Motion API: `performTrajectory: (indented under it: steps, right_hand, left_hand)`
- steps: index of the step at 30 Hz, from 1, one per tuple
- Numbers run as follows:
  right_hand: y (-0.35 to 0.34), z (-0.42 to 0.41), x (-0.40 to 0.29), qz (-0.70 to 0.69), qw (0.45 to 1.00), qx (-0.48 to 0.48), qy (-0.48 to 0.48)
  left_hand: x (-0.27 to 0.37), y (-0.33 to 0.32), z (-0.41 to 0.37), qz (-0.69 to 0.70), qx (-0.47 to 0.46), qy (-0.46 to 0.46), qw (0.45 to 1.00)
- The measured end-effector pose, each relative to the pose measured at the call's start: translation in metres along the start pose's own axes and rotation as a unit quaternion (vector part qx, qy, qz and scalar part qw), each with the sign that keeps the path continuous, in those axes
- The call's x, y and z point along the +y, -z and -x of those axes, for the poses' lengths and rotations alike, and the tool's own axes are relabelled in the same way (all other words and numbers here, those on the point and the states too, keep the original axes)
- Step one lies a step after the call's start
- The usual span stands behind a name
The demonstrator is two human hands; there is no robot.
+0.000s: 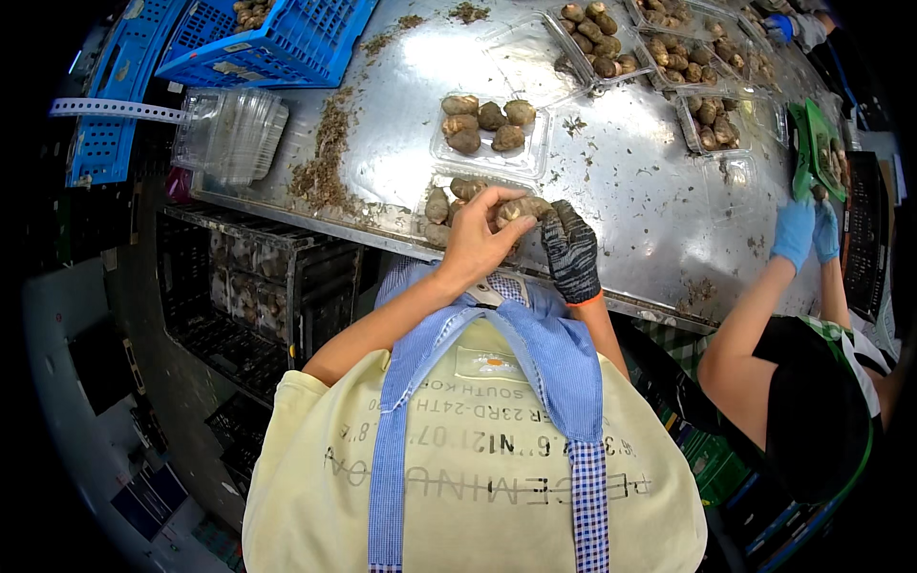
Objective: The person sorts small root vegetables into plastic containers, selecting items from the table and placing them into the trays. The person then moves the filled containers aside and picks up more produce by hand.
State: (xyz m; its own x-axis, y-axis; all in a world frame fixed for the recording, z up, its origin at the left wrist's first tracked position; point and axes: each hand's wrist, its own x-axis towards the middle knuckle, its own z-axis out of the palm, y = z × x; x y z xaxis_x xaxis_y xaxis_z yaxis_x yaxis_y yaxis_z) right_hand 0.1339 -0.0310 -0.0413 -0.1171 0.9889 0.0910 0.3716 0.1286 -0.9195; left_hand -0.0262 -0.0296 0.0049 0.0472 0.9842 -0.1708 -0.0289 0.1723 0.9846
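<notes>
My bare left hand (481, 235) grips a brown taro corm (525, 208) between its thumb and fingers. My right hand (572, 252), in a dark knitted glove with an orange cuff, has its fingers on the right end of the same corm. Beneath my left hand is a clear plastic tray (423, 223) near the table's edge. Several taro corms (437, 206) lie in it, partly hidden by the hand. Just beyond, another clear plastic section (539, 162) bears several more corms (491, 116). Whether the two sections are joined is unclear.
Filled clear containers (602, 43) line the metal table's (401, 136) far right. Stacked clear containers (233, 136) and a blue crate (286, 50) stand at left, near loose soil (322, 154). At right, a co-worker's blue-gloved hands (794, 233) touch green packaging (806, 150). Black crates (258, 286) stand below left.
</notes>
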Motion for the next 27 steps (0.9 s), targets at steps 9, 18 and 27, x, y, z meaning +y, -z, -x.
performTrajectory:
  steps: [9, 18, 27]
  right_hand:
    - [-0.002, -0.001, -0.004, -0.34, 0.926, -0.027, -0.159]
    - [0.004, -0.003, -0.01, -0.241, 0.953, -0.064, -0.173]
    - [0.017, -0.004, -0.016, 0.059, 0.996, -0.06, 0.011]
  left_hand:
    - [0.003, 0.007, -0.003, 0.167, -0.054, 0.185, 0.967]
    - [0.0, 0.007, -0.003, 0.097, -0.059, 0.13, 0.985]
    - [-0.005, 0.012, -0.002, -0.079, -0.071, -0.001, 0.994]
